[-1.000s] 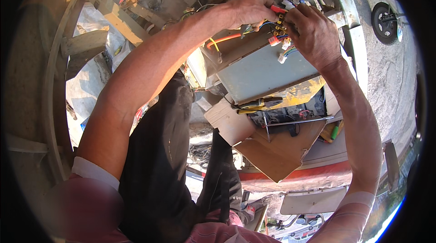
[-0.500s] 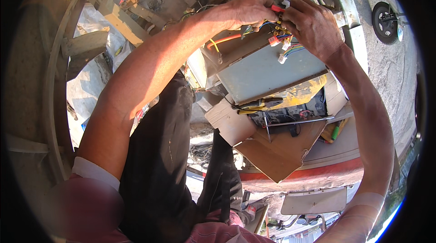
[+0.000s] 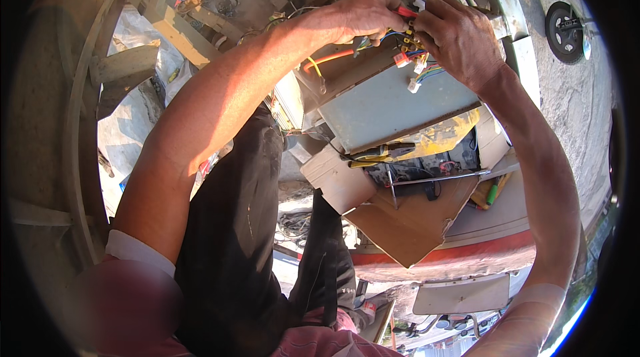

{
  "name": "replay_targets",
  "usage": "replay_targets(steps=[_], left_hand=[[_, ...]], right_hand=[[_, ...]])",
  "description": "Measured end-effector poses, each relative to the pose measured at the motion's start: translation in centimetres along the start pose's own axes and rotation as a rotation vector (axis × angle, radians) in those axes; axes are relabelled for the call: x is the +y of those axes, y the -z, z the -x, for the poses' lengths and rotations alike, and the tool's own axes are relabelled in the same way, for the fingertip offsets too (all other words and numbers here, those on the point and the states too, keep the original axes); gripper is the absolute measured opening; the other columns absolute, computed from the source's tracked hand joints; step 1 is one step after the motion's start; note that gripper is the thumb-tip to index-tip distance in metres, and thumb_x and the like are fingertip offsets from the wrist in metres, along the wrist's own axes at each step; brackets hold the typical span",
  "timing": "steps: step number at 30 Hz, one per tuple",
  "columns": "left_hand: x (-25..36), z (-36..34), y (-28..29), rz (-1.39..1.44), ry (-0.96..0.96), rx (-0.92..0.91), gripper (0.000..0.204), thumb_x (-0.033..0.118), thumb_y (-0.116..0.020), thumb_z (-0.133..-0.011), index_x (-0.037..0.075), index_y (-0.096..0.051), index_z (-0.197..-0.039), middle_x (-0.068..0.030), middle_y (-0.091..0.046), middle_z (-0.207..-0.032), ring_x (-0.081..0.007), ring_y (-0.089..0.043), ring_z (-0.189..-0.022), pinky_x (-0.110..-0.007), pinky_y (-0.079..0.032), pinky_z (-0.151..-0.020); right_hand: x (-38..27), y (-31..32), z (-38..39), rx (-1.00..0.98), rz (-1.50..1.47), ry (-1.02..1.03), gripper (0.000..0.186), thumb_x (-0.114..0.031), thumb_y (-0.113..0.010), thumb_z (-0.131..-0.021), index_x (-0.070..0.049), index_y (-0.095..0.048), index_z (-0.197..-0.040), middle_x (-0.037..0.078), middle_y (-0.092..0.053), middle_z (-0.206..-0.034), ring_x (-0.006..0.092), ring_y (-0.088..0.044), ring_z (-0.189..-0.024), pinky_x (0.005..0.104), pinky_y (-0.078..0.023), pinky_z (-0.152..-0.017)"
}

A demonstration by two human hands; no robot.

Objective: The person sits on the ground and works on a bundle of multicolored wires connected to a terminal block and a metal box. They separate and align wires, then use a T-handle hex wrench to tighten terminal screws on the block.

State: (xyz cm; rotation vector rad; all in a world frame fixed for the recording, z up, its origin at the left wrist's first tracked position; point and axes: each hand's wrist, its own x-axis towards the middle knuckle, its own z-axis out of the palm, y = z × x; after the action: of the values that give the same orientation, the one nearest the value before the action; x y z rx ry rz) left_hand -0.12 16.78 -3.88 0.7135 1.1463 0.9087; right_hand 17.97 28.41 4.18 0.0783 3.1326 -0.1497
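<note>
Hands (image 3: 367, 16) (image 3: 461, 42), two, at one red piece (image 3: 406, 12)

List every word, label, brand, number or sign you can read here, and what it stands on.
None can be read.
Yellow sheet: dark marks, too blurred to read.
Red piece: no lettering can be made out.
White connector: too small to tell.
Brown cardboard: no lettering visible.

Worn on a person's head, a wide fisheye camera looks down from near above the grey panel (image 3: 393, 104).
</note>
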Motion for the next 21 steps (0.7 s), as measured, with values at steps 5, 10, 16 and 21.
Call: replay_targets(steps=[5, 10, 16, 21], left_hand=[[0.3, 0.3, -0.1, 0.005, 0.016, 0.003, 0.016, 0.016, -0.072, -0.093, 0.003, -0.072, -0.103, 0.0008, -0.056, -0.075, -0.0101, -0.049, -0.063, -0.03, -0.041, -0.058], [0.4, 0.4, -0.2, 0.007, 0.007, 0.008, 0.016, 0.017, -0.072, -0.093, 0.004, -0.071, -0.102, 0.0007, -0.055, -0.074, -0.0102, -0.049, -0.063, -0.03, -0.042, -0.058], [0.3, 0.3, -0.2, 0.008, 0.002, 0.008, 0.016, 0.018, -0.072, -0.094, 0.004, -0.071, -0.102, 0.0007, -0.055, -0.074, -0.0096, -0.049, -0.062, -0.03, -0.042, -0.057], [0.2, 0.3, -0.2, 0.034, -0.003, 0.004, 0.016, 0.018, -0.073, -0.094, 0.005, -0.071, -0.101, 0.0009, -0.055, -0.074, -0.0095, -0.048, -0.062, -0.03, -0.042, -0.057]], right_hand=[[0.2, 0.5, 0.1, -0.018, 0.014, -0.014, 0.011, -0.016, -0.075, -0.09, -0.008, -0.069, -0.095, 0.005, -0.063, -0.095, 0.0258, -0.068, -0.096, 0.0403, -0.06, -0.083], [0.1, 0.3, 0.2, 0.016, -0.016, -0.005, 0.012, -0.017, -0.075, -0.09, -0.008, -0.069, -0.095, 0.006, -0.063, -0.096, 0.026, -0.068, -0.096, 0.0402, -0.059, -0.083], [0.4, -0.4, 0.1, 0.037, -0.049, 0.024, 0.016, -0.016, -0.078, -0.089, -0.009, -0.066, -0.096, 0.006, -0.062, -0.093, 0.0276, -0.067, -0.099, 0.0439, -0.058, -0.081], [0.3, 0.0, 0.0, 0.019, -0.014, 0.007, 0.012, -0.018, -0.075, -0.091, -0.008, -0.068, -0.093, 0.005, -0.063, -0.096, 0.0261, -0.068, -0.096, 0.0404, -0.059, -0.082]])
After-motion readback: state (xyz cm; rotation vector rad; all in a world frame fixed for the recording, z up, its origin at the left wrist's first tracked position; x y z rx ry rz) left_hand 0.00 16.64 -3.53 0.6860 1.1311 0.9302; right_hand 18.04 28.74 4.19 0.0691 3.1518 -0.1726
